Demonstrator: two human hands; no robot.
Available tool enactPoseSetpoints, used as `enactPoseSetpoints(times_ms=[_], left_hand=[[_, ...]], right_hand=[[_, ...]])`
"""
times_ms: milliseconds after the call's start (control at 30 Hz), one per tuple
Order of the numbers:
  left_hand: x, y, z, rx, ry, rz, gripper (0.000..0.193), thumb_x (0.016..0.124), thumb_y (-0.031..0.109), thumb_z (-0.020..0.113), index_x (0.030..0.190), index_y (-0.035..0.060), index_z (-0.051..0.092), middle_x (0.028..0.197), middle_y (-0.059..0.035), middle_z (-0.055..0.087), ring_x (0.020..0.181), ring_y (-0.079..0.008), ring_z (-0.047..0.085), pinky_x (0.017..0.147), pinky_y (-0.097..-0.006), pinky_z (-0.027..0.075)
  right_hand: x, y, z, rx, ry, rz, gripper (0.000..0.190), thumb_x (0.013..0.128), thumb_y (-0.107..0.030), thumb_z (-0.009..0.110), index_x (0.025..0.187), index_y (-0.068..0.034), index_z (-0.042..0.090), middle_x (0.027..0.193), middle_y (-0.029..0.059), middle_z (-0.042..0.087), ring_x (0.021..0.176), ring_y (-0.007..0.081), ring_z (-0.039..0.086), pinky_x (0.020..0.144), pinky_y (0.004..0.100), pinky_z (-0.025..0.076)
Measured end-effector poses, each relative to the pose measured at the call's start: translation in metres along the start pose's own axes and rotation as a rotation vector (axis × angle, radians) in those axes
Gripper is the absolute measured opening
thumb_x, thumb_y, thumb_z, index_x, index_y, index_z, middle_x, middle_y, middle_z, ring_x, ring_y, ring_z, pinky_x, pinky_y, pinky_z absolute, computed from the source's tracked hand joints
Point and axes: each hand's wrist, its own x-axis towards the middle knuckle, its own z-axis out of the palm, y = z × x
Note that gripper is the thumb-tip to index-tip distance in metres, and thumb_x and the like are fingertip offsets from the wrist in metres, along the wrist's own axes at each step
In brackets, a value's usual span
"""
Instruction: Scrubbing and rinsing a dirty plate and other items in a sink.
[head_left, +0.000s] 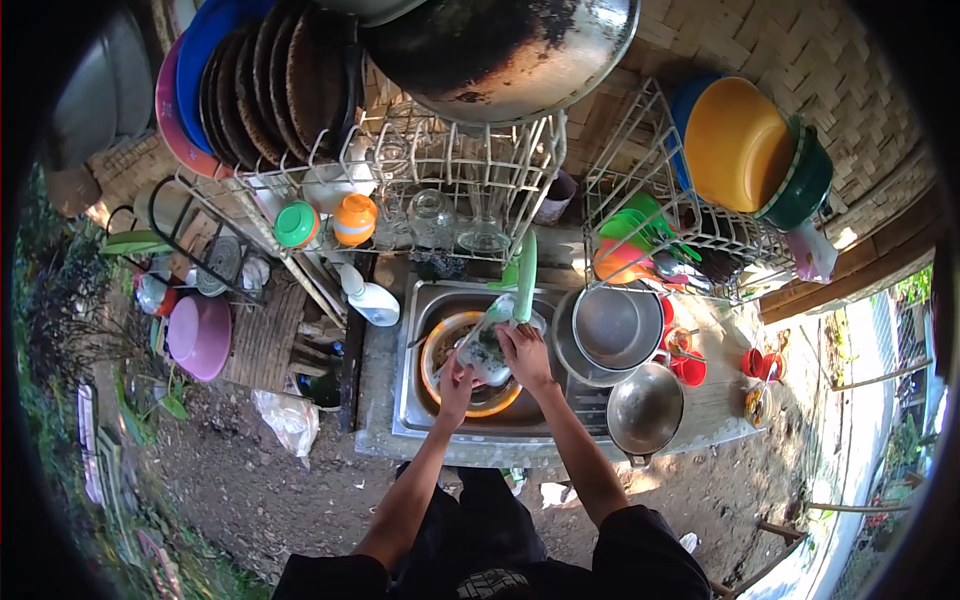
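Note:
A translucent plastic container (486, 346) with dark green bits or marks showing in it is tilted over the sink. My left hand (455, 386) grips its lower left edge. My right hand (526, 354) holds its right side, just below the mouth of a light green pipe or hose (526, 281). Underneath is a round basin with an orange rim (427, 367), inside the stainless steel sink (403, 405). What lies in the basin is mostly hidden by the container and my hands.
Aluminium pots (619, 330) and a metal wok (645, 409) crowd the counter's right side, near red cups (688, 367). A white bottle (373, 301) stands left of the sink. Wire dish racks (450, 169) hang above with glasses, plates and a large blackened pan (502, 60).

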Motion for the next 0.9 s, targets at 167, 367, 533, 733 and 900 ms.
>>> enactPoseSetpoints(times_ms=[167, 367, 533, 733, 900], left_hand=[[-0.008, -0.001, -0.002, -0.074, 0.031, 0.022, 0.048, 0.097, 0.007, 0.049, 0.143, 0.0060, 0.035, 0.127, -0.0103, 0.053, 0.109, -0.0199, 0.059, 0.084, -0.0369, 0.057], [-0.011, -0.002, -0.006, -0.110, -0.003, 0.041, 0.047, 0.098, 0.006, 0.046, 0.144, 0.0055, 0.035, 0.131, -0.0102, 0.051, 0.112, -0.0212, 0.058, 0.086, -0.0375, 0.056], [-0.011, -0.002, 0.001, -0.082, -0.021, 0.035, 0.047, 0.099, 0.007, 0.046, 0.144, 0.0056, 0.033, 0.131, -0.0101, 0.052, 0.112, -0.0210, 0.058, 0.086, -0.0382, 0.056], [-0.011, -0.006, -0.008, -0.077, 0.016, 0.034, 0.049, 0.099, 0.006, 0.045, 0.146, 0.0050, 0.030, 0.131, -0.0106, 0.052, 0.112, -0.0213, 0.058, 0.086, -0.0387, 0.057], [-0.006, -0.004, -0.005, -0.112, 0.006, 0.016, 0.044, 0.100, 0.010, 0.045, 0.143, 0.0048, 0.035, 0.130, -0.0115, 0.053, 0.113, -0.0238, 0.059, 0.087, -0.0401, 0.056]], right_hand=[[0.004, 0.004, -0.004, -0.055, 0.050, 0.068, 0.018, 0.085, -0.012, 0.065, 0.102, -0.006, 0.064, 0.093, 0.0143, 0.066, 0.089, 0.0354, 0.062, 0.080, 0.0444, 0.047], [-0.001, -0.001, -0.006, 0.001, -0.248, -0.006, 0.035, 0.083, -0.029, 0.069, 0.110, -0.008, 0.062, 0.114, 0.0176, 0.060, 0.108, 0.0353, 0.056, 0.091, 0.0439, 0.048], [-0.007, -0.001, 0.001, -0.059, -0.422, -0.020, 0.056, 0.075, -0.036, 0.076, 0.121, -0.010, 0.058, 0.119, 0.0177, 0.058, 0.114, 0.0345, 0.053, 0.096, 0.0432, 0.045], [0.003, 0.010, 0.003, 0.194, -0.305, 0.015, 0.041, 0.074, -0.023, 0.075, 0.111, -0.009, 0.063, 0.114, 0.0186, 0.062, 0.108, 0.0350, 0.057, 0.092, 0.0442, 0.047], [0.029, 0.073, 0.005, 0.028, -0.015, 0.031, 0.025, 0.084, -0.008, 0.063, 0.109, -0.007, 0.063, 0.102, 0.0172, 0.064, 0.097, 0.0358, 0.061, 0.083, 0.0426, 0.050]])
